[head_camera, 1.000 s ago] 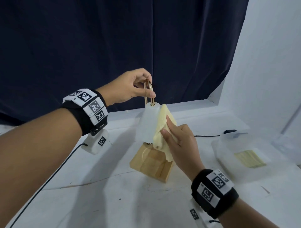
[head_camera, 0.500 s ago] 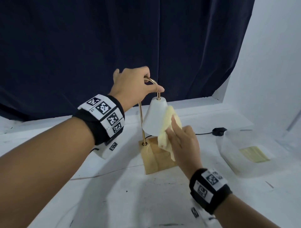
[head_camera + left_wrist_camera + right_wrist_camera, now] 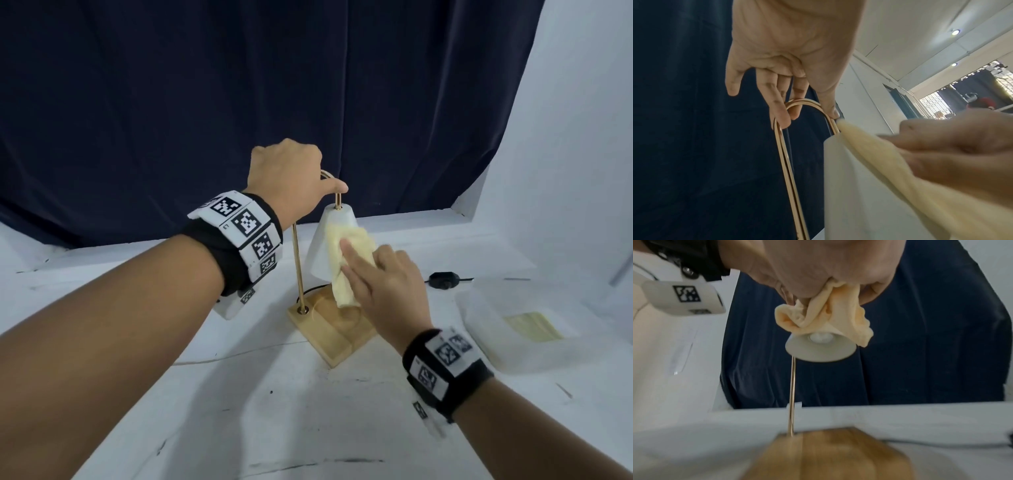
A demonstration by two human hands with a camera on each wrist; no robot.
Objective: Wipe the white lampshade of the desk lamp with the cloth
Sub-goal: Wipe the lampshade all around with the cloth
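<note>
The desk lamp has a white cone lampshade hanging from a curved brass arm on a wooden base. My left hand grips the top bend of the brass arm, with the fingers curled round it. My right hand holds a pale yellow cloth against the near right side of the shade. From the right wrist the cloth is bunched in the fingers above the shade's open rim. The left wrist view shows the cloth lying against the shade.
The lamp stands on a white table. A translucent lidded box with yellow contents sits at the right. A black cord with an inline switch runs behind my right hand. A dark curtain hangs behind and a white wall stands at the right.
The lamp has turned so the shade now faces me more and the base stands at a different angle. My right hand with the cloth has moved onto the shade's near side. The left hand keeps its grip.
</note>
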